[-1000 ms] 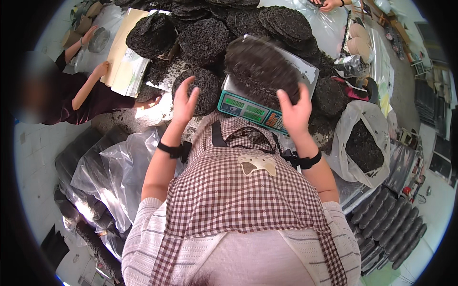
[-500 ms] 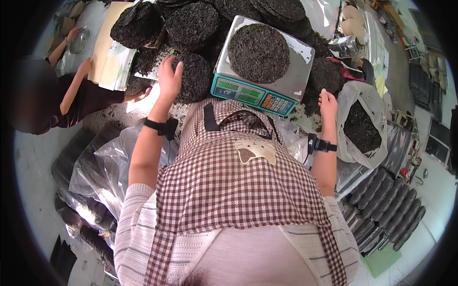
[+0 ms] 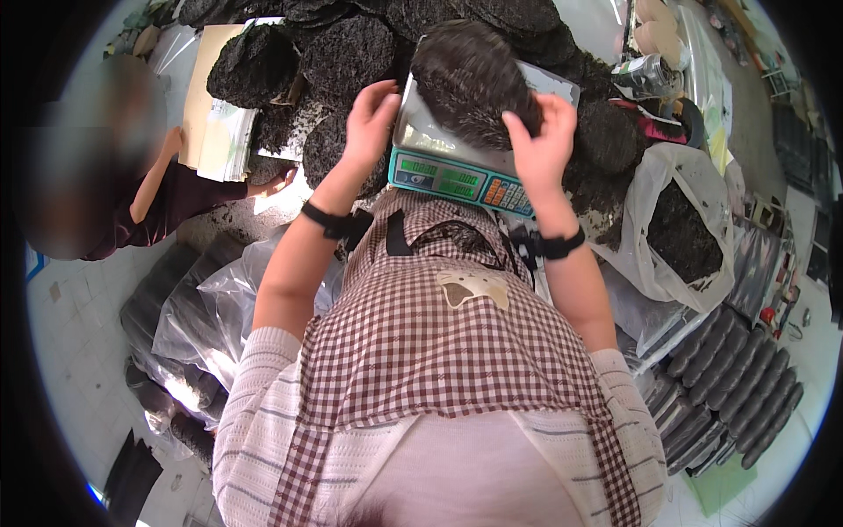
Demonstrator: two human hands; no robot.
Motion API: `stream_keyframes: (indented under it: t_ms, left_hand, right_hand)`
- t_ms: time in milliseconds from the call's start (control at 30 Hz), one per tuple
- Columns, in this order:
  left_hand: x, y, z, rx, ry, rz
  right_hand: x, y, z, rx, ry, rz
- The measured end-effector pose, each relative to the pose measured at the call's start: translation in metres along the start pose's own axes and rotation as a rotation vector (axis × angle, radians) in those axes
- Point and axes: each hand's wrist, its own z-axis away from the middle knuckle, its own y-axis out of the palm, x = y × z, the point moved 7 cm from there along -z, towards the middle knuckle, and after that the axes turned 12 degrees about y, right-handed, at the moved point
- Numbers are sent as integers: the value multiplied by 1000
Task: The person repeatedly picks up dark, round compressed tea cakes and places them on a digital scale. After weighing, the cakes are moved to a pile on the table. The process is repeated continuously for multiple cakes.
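A round, dark cake of what looks like dried seaweed (image 3: 470,83) is tilted up over the scale's steel pan, blurred by motion. My right hand (image 3: 544,145) grips its right edge, thumb on the near face. At the scale's left edge is my left hand (image 3: 371,127), thumb and fingers apart and nothing in it. The digital scale (image 3: 439,176) has a teal front with a lit green display and keys. Below my left hand, another dark cake (image 3: 325,154) lies partly hidden by my wrist.
More dark cakes (image 3: 347,57) are heaped behind and left of the scale. Right of my arm stands an open plastic bag (image 3: 685,228) of dark flakes. A co-worker's arm (image 3: 149,184) is at left beside stacked papers (image 3: 219,145). Bagged dark rolls (image 3: 738,378) lie lower right.
My right hand has moved left to the scale and taken hold of the cake, which has tilted up from lying flat on the pan. My left hand has moved right, toward the scale.
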Motion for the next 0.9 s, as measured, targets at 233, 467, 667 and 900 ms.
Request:
stream_keyframes:
  t_ms: [233, 467, 667, 900]
  left_hand:
    - [-23, 16, 38, 73, -602, 554]
    - [-66, 16, 56, 104, -618, 531]
    - [-40, -47, 33, 208, -238, 546]
    - [-85, -118, -101, -320, -61, 507]
  right_hand:
    - [33, 26, 69, 493, -735, 595]
    - [48, 3, 42, 427, -610, 646]
    - [9, 39, 1, 451, 413, -175]
    - [10, 90, -54, 471, 506, -313]
